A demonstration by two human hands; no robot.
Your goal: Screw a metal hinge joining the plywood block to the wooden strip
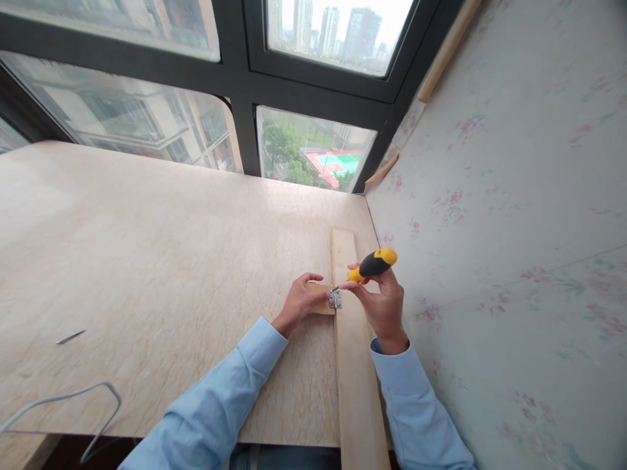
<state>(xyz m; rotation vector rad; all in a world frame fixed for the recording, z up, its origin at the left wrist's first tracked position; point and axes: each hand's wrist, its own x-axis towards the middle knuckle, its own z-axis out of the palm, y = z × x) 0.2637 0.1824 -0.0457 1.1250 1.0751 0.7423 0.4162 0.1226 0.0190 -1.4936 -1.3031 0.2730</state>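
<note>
A small metal hinge (335,299) lies across the joint between a short wood block (321,306) and a long wooden board (360,385). My left hand (302,301) grips the short block, thumb on top close to the hinge and fingers at its far side. In my right hand (385,307) is a screwdriver (375,264) with a yellow and black handle, tilted up to the right. Its shaft points down at the hinge's upper left part, with my thumb and fingertips around its lower end. Whether a screw sits under the tip is too small to tell.
The marbled ledge (171,274) carries a thin pointed metal piece (71,337) and a grey cable (105,385) hanging over the front edge. A flowered wall (514,261) rises close to the board's right side. Dark-framed windows (238,91) stand behind.
</note>
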